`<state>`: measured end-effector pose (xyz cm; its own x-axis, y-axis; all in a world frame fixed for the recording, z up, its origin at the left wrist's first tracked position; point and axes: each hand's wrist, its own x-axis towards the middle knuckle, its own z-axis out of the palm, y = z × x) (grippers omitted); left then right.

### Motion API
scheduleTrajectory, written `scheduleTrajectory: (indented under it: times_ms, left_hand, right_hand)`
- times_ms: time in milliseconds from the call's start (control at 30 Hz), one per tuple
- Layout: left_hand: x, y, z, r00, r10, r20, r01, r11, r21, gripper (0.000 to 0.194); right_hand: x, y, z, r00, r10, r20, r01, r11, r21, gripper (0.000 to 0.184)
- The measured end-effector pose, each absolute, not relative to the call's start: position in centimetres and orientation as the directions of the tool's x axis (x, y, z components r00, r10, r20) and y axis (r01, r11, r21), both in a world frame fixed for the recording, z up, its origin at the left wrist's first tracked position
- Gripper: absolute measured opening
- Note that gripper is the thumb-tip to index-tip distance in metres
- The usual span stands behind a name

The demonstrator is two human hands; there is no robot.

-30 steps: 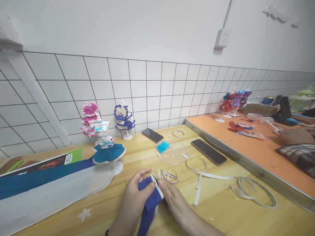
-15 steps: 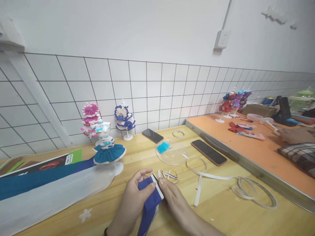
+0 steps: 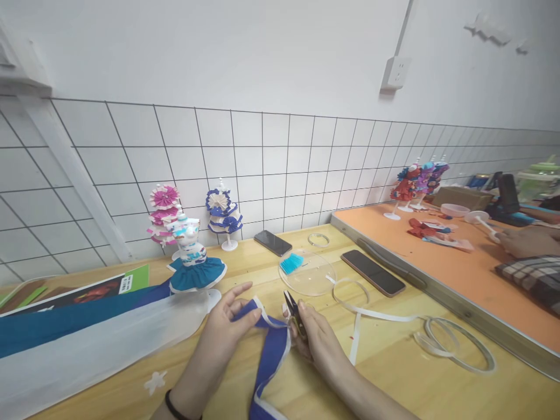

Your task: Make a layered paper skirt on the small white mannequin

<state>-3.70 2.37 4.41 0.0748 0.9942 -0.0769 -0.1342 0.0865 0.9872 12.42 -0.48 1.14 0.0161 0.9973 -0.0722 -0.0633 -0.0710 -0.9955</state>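
Note:
Between thumb and fingers, my left hand [image 3: 231, 315] pinches one end of a blue crepe-paper strip [image 3: 273, 353] with white edging. The strip's other part hangs down to the table's near edge. My right hand [image 3: 321, 335] is closed around small dark scissors [image 3: 292, 306], blades pointing up and slightly away. Its fingers also seem to touch the strip just below the blades. To the left of my hands stands a mini dress form [image 3: 188, 236] with a teal pleated skirt [image 3: 199, 274].
Beyond my hands lie a clear disc [image 3: 312, 280] with a folded cyan piece [image 3: 291, 263], two phones [image 3: 374, 273] [image 3: 273, 242] and curled white strips [image 3: 385, 315]. Decorated forms stand behind [image 3: 224, 213]. Right, a co-worker's hand [image 3: 520, 240] rests over an orange board [image 3: 389, 239].
The folded blue strip has opened out and hangs between my hands. My left hand has shifted left, and the scissors in my right hand now show clearly.

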Motion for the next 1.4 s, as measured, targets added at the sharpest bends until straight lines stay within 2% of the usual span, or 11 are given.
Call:
scheduleTrajectory:
  times_ms: [267, 367, 433, 567, 700, 767, 900, 1033, 1267, 1400]
  left_hand:
    - [-5.9, 2.6, 7.9, -0.017, 1.000, 0.013, -0.233, -0.017, 0.972, 0.056]
    - [-6.9, 2.1, 9.9, -0.071, 0.997, 0.043, -0.285, -0.062, 0.957, 0.059]
    - [-7.7, 1.6, 11.5, -0.098, 0.994, 0.056, -0.301, -0.084, 0.950, 0.060]
    - [-9.3, 0.1, 14.3, -0.179, 0.977, 0.118, -0.327, -0.173, 0.929, 0.060]
    - [-10.4, -1.3, 16.2, -0.265, 0.948, 0.176, -0.345, -0.263, 0.901, 0.060]
    - [-10.7, -1.9, 16.7, -0.273, 0.942, 0.197, -0.350, -0.288, 0.891, 0.062]
    - [-11.0, -2.6, 17.1, -0.296, 0.933, 0.205, -0.350, -0.306, 0.886, 0.066]
    - [-10.6, -2.5, 16.8, -0.219, 0.956, 0.194, -0.364, -0.265, 0.893, 0.070]
    - [-9.2, -1.4, 14.3, 0.074, 0.982, 0.173, -0.258, -0.148, 0.955, 0.074]
    - [-8.8, -1.1, 13.2, 0.175, 0.966, 0.191, -0.171, -0.161, 0.972, 0.073]
  right_hand:
    - [12.7, 0.0, 0.8, 0.037, 0.995, -0.094, -0.089, -0.090, -0.992, 0.056]
    - [12.6, -0.3, 0.6, 0.037, 0.999, -0.012, 0.083, -0.015, -0.996, 0.058]
    - [12.5, -0.9, 0.4, 0.008, 0.997, 0.075, 0.240, 0.071, -0.968, 0.051]
    - [11.7, -2.4, -0.2, -0.164, 0.978, 0.128, 0.512, 0.195, -0.836, 0.052]
    - [10.8, -2.9, -0.6, -0.382, 0.910, 0.160, 0.633, 0.384, -0.672, 0.042]
    - [11.0, -2.2, -0.4, -0.339, 0.924, 0.176, 0.723, 0.376, -0.580, 0.038]
    - [13.6, -0.1, 1.2, -0.034, 0.980, 0.195, 0.878, 0.123, -0.462, 0.040]
    - [15.8, 0.4, 2.7, 0.062, 0.978, 0.201, 0.892, 0.036, -0.450, 0.040]
    - [14.1, -0.8, 1.9, -0.105, 0.982, 0.156, 0.872, 0.166, -0.461, 0.032]
    - [13.9, -1.1, 4.4, -0.137, 0.970, 0.202, 0.847, 0.220, -0.483, 0.023]
